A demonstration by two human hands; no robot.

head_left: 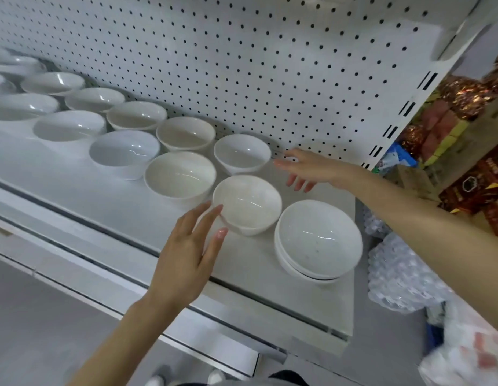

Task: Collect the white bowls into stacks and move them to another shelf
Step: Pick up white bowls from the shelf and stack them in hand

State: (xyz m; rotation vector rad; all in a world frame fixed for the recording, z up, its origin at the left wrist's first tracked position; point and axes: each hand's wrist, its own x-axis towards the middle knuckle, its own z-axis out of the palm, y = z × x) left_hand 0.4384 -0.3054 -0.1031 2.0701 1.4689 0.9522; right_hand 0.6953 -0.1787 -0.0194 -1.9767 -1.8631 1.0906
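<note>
The white shelf [61, 168] carries white bowls in two rows before its pegboard back [214, 65]. At its right end, near the front edge, sits a stack of bowls [319, 240]. Just left stands a single front bowl [246, 204]. The left hand [186, 254] reaches up to it, fingers straight and spread, tips at its rim, gripping nothing. The right hand [309, 168] stretches palm-down toward the rear bowl [242, 153], fingers loose, holding nothing.

The bowls [180, 174] are plain white, without any pattern. The shelf [61, 168] is white too. The back panel [242, 65] is white with regular rows of small dark holes. The packages [482, 179] are dark red with golden marks.
</note>
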